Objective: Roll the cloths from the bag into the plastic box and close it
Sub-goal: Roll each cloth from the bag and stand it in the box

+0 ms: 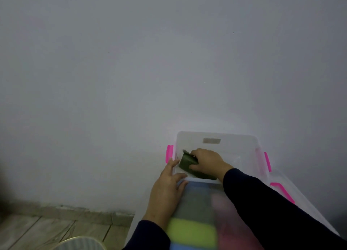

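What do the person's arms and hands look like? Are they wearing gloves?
No gloves. The left hand and the right hand are both bare, with no rings or watch showing. Each arm is covered by a long, dark navy sleeve reaching down to the wrist, plain with no markings.

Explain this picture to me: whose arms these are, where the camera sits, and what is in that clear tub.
No machine here: a person works with bare hands, and the one picture comes from a camera worn on their head, looking forward and down. That is why two dark sleeves reach in from the bottom.

The clear plastic box with pink latches stands against a pale wall on a wooden floor. Rolled cloths already lie in its near part: a yellow-green roll, a blue one, a pinkish one, all blurred.

The right hand grips a dark green cloth and sets it at the far end. The left hand rests on the box's left rim, fingers fairly straight.
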